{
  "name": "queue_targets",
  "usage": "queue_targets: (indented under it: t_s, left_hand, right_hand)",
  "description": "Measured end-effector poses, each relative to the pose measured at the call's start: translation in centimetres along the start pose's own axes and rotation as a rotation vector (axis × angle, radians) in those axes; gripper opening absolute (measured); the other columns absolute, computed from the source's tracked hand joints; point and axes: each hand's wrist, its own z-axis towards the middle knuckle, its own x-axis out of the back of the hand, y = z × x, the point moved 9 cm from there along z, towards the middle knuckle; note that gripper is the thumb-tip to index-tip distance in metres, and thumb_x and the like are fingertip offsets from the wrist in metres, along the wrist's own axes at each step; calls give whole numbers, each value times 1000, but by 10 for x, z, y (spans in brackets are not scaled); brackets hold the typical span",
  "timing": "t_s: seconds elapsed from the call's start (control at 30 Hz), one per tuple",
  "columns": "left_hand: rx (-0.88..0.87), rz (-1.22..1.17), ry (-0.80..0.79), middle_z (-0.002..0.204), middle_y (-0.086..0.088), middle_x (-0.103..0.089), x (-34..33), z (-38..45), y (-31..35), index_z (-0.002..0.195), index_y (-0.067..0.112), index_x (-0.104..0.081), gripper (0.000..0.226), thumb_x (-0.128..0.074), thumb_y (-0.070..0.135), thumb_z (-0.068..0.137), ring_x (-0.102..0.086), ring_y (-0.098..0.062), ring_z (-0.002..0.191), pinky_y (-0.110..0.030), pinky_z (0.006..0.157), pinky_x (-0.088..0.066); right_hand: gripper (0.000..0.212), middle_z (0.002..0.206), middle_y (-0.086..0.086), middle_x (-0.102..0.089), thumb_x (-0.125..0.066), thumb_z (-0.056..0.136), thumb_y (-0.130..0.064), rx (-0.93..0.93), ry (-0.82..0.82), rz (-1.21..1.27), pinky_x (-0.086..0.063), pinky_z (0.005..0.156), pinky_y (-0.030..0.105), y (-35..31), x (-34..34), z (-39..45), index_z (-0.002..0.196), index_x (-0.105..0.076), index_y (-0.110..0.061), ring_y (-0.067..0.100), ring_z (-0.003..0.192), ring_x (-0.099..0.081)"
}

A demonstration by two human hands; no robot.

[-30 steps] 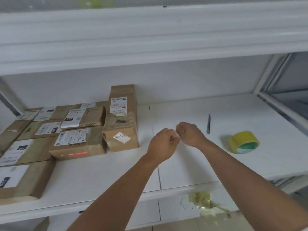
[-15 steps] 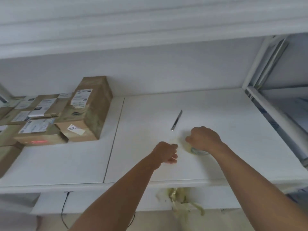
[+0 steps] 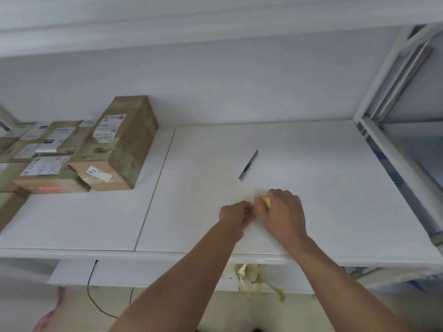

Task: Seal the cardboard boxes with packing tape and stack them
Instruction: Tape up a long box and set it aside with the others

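Sitting stacked at the frame's left on the white bench (image 3: pixel 335 188): labelled cardboard boxes (image 3: pixel 119 149). At centre, left grip (image 3: pixel 236 213) curling, contents unclear, touching right grip (image 3: pixel 282 212) closing over yellow tape roll (image 3: pixel 265 201); utility knife (image 3: pixel 248 165) lying behind.

The right hand (image 3: pixel 282 212), which a second ago was pinching something small against the left hand (image 3: pixel 236 213) in mid-air, is now gripping the yellow tape roll (image 3: pixel 265 201) on the worktop (image 3: pixel 335 188), covering nearly all of it. The left hand, a little apart from it half a second ago, is now touching the right hand at the roll's left edge, fingers curled. The camera is swinging rightward, so the cardboard boxes (image 3: pixel 115 149) are sliding toward the left edge.
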Motion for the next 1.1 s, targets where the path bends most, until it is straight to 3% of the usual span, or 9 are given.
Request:
queue_targets:
  t_s: [0.17,0.4,0.6,0.8,0.9,1.03,1.1]
  left_hand:
    - [31,-119,-36,66,-11,-70,1,-4,-5,81,-3,-66,12,-65,-2,93,-67,-21,68,-27,65,-60]
    - [55,-123,-30,59,-10,-69,2,-3,0,82,-1,-65,9,-67,-1,91,-67,-20,65,-25,51,-56]
    - [52,-145,-30,58,-12,-69,4,2,5,81,-3,-65,9,-68,-3,90,-67,-16,48,-23,47,-56]
    - [52,-150,-180,71,-12,-72,-16,-4,16,86,-4,-66,3,-68,-4,89,-70,-15,60,-20,58,-58]
    - [67,-79,-253,74,-8,-72,-25,-10,15,92,6,-67,3,-69,5,90,-66,-14,60,-18,56,-53]
    - [23,-23,-320,79,-4,-70,-34,-11,13,90,14,-64,7,-70,18,92,-61,-13,60,-20,59,-47]
    - [-30,-34,-321,84,-5,-69,-37,-9,14,89,13,-63,7,-65,15,95,-64,-14,64,-21,63,-50]
  right_hand:
    - [41,60,5,-55,-43,91,-40,-24,126,133,-40,62,37,11,-2,-9,63,-49,-11,31,60,-52]
    - [42,64,0,-53,-45,90,-46,-54,139,293,-39,68,37,23,-6,-8,65,-50,-13,28,64,-49]
    - [36,68,-12,-40,-49,90,-43,6,178,408,-29,68,32,25,-5,-9,67,-49,-14,16,66,-37]
    - [40,66,-10,-44,-45,88,-51,-143,62,696,-32,65,21,58,-8,-14,72,-49,-15,12,73,-45]
    - [46,67,-4,-46,-41,88,-56,-84,-83,733,-34,63,19,68,-8,-18,73,-49,-13,10,68,-45]
    - [21,69,-10,-51,-44,93,-46,-34,-314,740,-35,61,23,73,-7,-17,82,-53,-30,6,64,-44]
    - [17,70,-11,-50,-43,95,-39,15,-335,692,-34,60,21,74,0,-17,84,-51,-30,3,64,-43]
